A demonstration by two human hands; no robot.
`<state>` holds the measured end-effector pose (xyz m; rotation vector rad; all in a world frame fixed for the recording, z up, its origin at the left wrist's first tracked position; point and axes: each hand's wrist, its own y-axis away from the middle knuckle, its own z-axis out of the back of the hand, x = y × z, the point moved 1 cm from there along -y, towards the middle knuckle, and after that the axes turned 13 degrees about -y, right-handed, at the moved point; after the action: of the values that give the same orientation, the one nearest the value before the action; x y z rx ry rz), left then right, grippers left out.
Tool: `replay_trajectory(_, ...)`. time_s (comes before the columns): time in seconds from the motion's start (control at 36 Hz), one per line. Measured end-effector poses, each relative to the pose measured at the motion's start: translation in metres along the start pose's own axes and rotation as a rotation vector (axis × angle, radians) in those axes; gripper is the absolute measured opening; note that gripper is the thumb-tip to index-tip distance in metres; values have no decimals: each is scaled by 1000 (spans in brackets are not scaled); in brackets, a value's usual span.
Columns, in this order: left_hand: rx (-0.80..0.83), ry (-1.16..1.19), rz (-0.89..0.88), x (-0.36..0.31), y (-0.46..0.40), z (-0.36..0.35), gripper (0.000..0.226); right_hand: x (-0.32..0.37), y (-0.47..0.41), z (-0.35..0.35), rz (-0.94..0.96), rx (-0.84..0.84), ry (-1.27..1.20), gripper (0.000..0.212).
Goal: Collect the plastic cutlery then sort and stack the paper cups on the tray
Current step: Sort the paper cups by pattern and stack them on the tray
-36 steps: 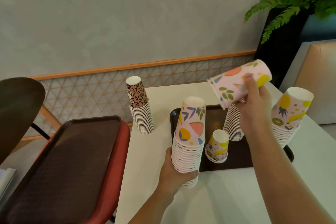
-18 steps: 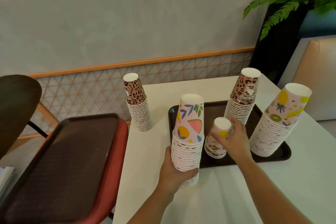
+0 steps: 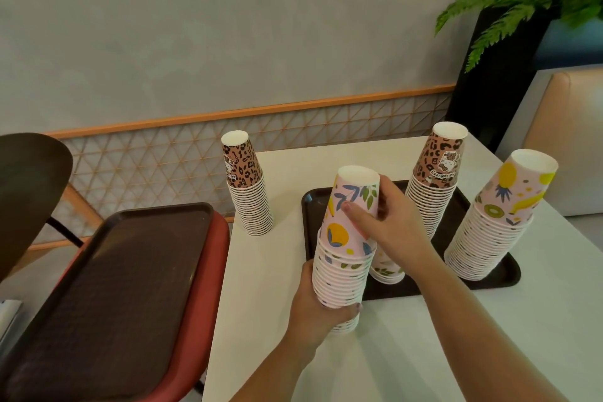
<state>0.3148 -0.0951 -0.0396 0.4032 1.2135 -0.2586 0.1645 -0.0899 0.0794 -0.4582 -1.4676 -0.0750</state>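
Note:
My left hand grips the lower part of a tall stack of pink fruit-print cups standing at the front left edge of the dark tray. My right hand holds the top pink cup of that stack, thumb across its front. A short pile of pink cups sits on the tray behind the stack, mostly hidden by my right wrist. A leopard-print stack and a pink pineapple-print stack stand on the tray. Another leopard-print stack stands on the white table, left of the tray.
A second dark tray lies on a red chair at the left of the table. A dark round chair back is at the far left. A fern in a black planter and a beige seat stand at the right.
My right hand lifted a pink cup from the short pile on the tray and brought it onto the top of the stack that my left hand holds. The left hand stayed put.

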Motion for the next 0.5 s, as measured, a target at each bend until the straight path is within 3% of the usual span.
replay_trajectory(0.22, 0, -24, 1, 3, 0, 0, 85, 16, -10, 10, 78, -183, -12, 35)
replay_trajectory(0.42, -25, -34, 32, 4, 0, 0, 82, 15, -22, 37, 115, -481, -330, 42)
replay_trajectory(0.5, -44, -41, 40, 3, -1, 2, 83, 1, -23, 49, 161, -603, -185, 41)
